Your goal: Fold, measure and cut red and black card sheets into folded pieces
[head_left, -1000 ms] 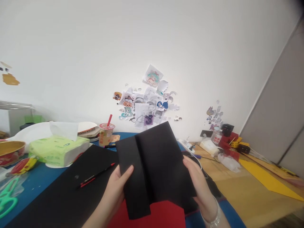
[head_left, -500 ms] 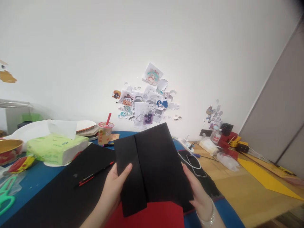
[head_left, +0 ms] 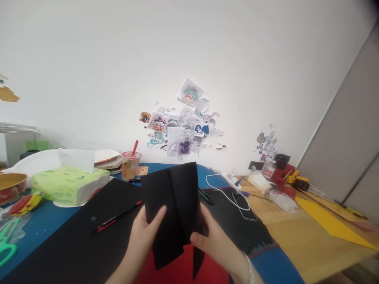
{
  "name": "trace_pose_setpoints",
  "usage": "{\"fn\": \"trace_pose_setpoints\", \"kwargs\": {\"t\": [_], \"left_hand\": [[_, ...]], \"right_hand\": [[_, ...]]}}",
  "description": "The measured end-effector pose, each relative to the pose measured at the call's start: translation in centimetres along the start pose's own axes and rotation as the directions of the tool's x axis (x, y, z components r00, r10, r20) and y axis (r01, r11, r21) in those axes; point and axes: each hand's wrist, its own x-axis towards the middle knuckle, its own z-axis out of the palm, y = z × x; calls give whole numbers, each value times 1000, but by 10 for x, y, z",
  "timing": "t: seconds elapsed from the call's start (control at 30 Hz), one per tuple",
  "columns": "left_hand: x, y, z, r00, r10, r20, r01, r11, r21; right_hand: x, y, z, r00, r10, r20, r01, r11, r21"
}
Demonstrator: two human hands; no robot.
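Observation:
A folded black sheet (head_left: 166,217) is held up in front of me, its right part curved over backward. My left hand (head_left: 149,227) grips its left side, with the thumb on the front face. At the right side, my right hand (head_left: 209,232) has its thumb near the lower edge and its fingers partly hidden behind the sheet. Beneath it lies a red sheet (head_left: 177,268). A larger black sheet (head_left: 71,232) spreads out on the left, with a black and red pen (head_left: 118,217) on top.
On the left are green scissors (head_left: 7,242), a tissue pack (head_left: 71,183), a bowl (head_left: 13,187) and a lidded cup (head_left: 130,165). Right of my hands lie a phone (head_left: 244,207), a white cable (head_left: 219,191) and a yellow sheet (head_left: 334,225).
My right hand has moved left, bending the right part of the black sheet back and inward. The dark mat and a dark pen behind it now show more. My left hand has barely moved.

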Motion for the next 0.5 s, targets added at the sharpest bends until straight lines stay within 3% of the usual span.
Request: {"fn": "trace_pose_setpoints", "kwargs": {"t": [0.07,0.17,0.27,0.37,0.47,0.5], "left_hand": [[-1,-1,2,998,-6,69,7,1000,-9],[-2,-3,8,979,-18,202,19,1000,-1],[-1,0,10,946,-23,323,-1,997,76],[-3,11,-7,915,-66,399,-33,971,237],[-15,16,-39,867,-153,475,-118,862,493],[-21,14,-49,805,-158,572,-314,706,636]], "right_hand": [[3,0,1,999,-6,-31,8,999,46],[6,6,-9,979,49,-199,-29,994,102],[10,18,-32,924,104,-368,-56,989,138],[18,34,-64,857,202,-473,-93,965,244],[27,48,-100,784,287,-550,-128,942,309],[28,52,-111,765,306,-566,-150,940,306]]}}
